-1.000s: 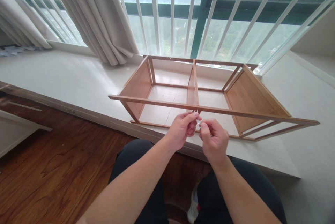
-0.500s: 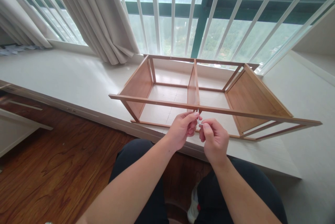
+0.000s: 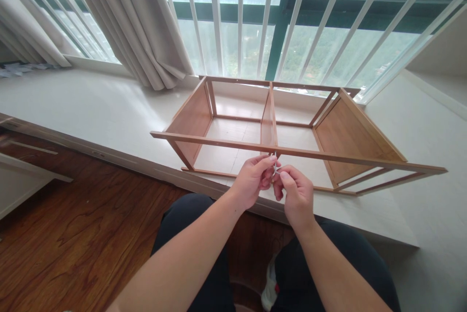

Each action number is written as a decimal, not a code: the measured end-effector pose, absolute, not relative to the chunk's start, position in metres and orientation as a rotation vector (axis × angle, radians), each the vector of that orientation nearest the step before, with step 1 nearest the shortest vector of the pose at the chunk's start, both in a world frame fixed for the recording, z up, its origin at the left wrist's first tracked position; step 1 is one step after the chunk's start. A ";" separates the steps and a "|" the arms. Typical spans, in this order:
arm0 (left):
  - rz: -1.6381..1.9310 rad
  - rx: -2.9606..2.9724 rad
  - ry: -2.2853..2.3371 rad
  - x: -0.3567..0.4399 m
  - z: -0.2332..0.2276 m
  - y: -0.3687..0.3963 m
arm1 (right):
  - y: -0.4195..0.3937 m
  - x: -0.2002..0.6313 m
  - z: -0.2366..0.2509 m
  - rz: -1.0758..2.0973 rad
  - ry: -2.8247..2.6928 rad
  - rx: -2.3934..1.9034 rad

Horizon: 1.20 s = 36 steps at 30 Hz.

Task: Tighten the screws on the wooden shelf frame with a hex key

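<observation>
A brown wooden shelf frame (image 3: 306, 154) lies on its side on the pale window ledge. At the middle of its near rail, a small bent metal hex key (image 3: 276, 168) points up to the rail's underside. My left hand (image 3: 251, 178) is closed, with thumb and finger pinched round the upper part of the key just below the rail. My right hand (image 3: 296, 190) pinches the key's lower bent arm from the right. Whether the key's tip sits in a screw is too small to tell.
Behind the frame stand white window bars (image 3: 241, 20). A beige curtain (image 3: 134, 25) hangs at the left above the window ledge (image 3: 91, 103). My knees (image 3: 186, 224) are close to the ledge's front edge, over a wooden floor (image 3: 80, 224). A white wall (image 3: 430, 156) is at the right.
My right hand has moved slightly left, turning the hex key's lower arm. My left hand stays in nearly the same place below the rail.
</observation>
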<state>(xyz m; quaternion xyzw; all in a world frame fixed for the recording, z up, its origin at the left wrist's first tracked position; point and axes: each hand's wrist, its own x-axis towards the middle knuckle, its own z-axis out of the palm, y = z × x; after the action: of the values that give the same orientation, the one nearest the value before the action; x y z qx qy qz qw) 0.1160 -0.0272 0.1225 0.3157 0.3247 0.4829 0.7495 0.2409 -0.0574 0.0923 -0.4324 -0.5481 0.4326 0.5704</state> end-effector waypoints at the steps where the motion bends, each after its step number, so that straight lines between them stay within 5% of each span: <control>1: 1.055 0.692 0.710 0.116 0.123 -0.027 | -0.057 0.241 0.092 1.038 -1.270 -1.006; 36: 1.068 0.733 0.748 0.117 0.126 -0.026 | -0.059 0.230 0.090 1.507 -0.898 -0.816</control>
<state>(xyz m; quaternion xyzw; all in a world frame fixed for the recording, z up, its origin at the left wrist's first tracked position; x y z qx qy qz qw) 0.1167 -0.0265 0.1259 0.3331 0.3401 0.4855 0.7332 0.2303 -0.0595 0.0900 -0.3471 -0.3820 0.6413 0.5677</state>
